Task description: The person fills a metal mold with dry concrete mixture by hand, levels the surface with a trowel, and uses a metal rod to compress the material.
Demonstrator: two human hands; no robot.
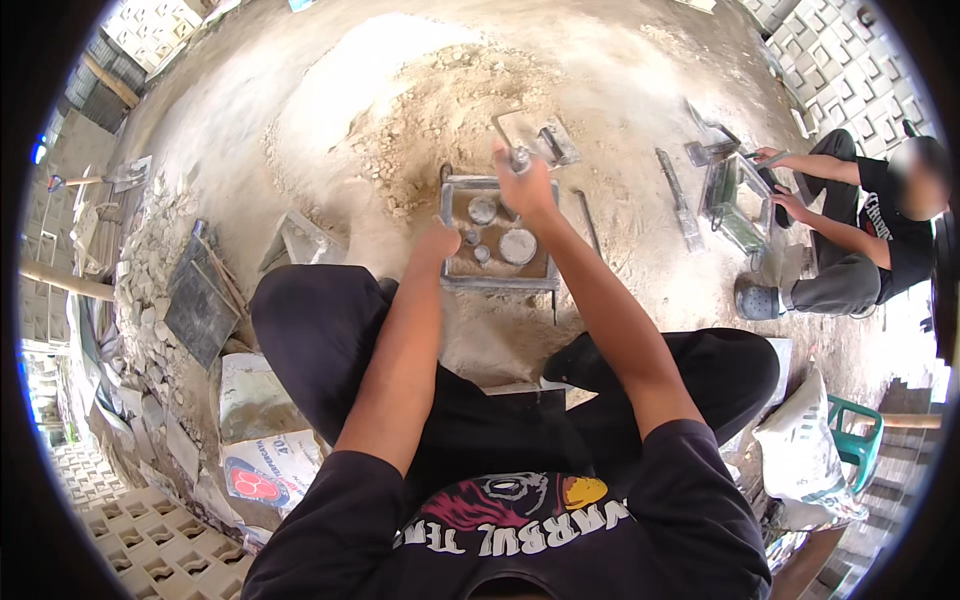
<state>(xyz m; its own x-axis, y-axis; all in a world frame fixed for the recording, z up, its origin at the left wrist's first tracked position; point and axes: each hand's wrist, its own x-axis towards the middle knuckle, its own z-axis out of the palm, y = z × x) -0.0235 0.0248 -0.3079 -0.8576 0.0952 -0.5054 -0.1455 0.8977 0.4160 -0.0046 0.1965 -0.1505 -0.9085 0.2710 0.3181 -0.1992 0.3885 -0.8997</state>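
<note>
On the ground in front of me lies a rectangular grey mould frame with a sandy brown surface inside. Several round grey pieces stand in it, the largest a pale disc near its right side. My left hand is closed on the frame's left edge. Over the far right corner, my right hand grips a grey hand tool; its rounded end shows by the fist, but the rest is partly hidden. Just beyond that hand a flat plate with a dark handle lies on the ground.
A heap of sandy mix spreads beyond the frame. At the right, a co-worker handles another mould frame, with a long bar nearby. Rubble and a dark board lie left; a white sack stands lower right.
</note>
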